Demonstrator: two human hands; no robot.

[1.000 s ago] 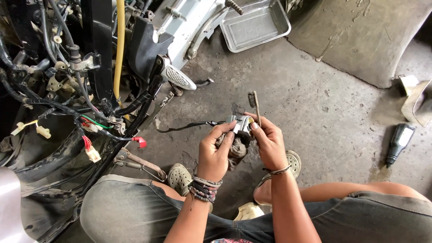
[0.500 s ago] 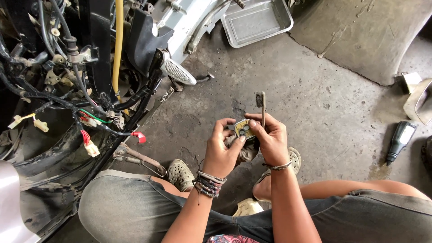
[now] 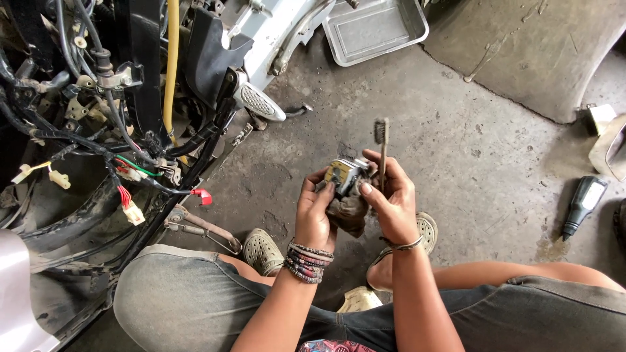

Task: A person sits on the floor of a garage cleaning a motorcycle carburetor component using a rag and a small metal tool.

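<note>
At far left stands a stripped motorbike frame [image 3: 98, 130] with loose wiring and a red connector [image 3: 203, 195] hanging free. In the middle, the left hand [image 3: 316, 218] has its grip closed around a small metal part [image 3: 344, 177] with a dirty rag [image 3: 349, 214] under it, held above the concrete floor [image 3: 469, 163]. The right hand [image 3: 390, 202] steadies the part and pinches a small brush [image 3: 381, 146] upright. The part looks partly cleaned, and judging by the open frame, refitting remains. A metal tray [image 3: 375, 29] and dark bottle [image 3: 582, 205] lie farther right.
</note>
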